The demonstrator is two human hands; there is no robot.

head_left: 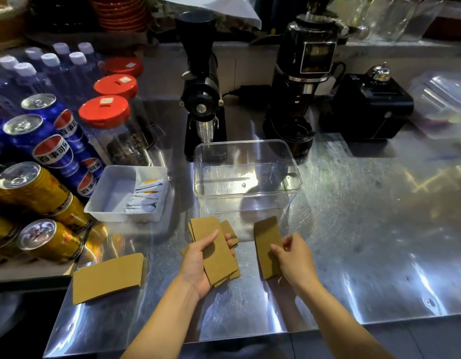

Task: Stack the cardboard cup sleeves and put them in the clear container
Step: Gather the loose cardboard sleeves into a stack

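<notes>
My left hand [198,265] holds a small stack of flat brown cardboard cup sleeves [216,252] just above the steel counter, thumb on top. To its right, my right hand [294,257] pinches a single sleeve [267,244] by its near edge. Another stack of sleeves [107,278] lies flat on the counter at the left front. The clear rectangular container [247,177] stands open just beyond both hands, with nothing in it.
A white tray [113,193] with paper sachets sits left of the container. Drink cans [43,203], water bottles and red-lidded jars [105,112] crowd the left side. Two black coffee grinders [203,81] and a black box [371,104] stand behind. The counter's front edge [327,330] is near.
</notes>
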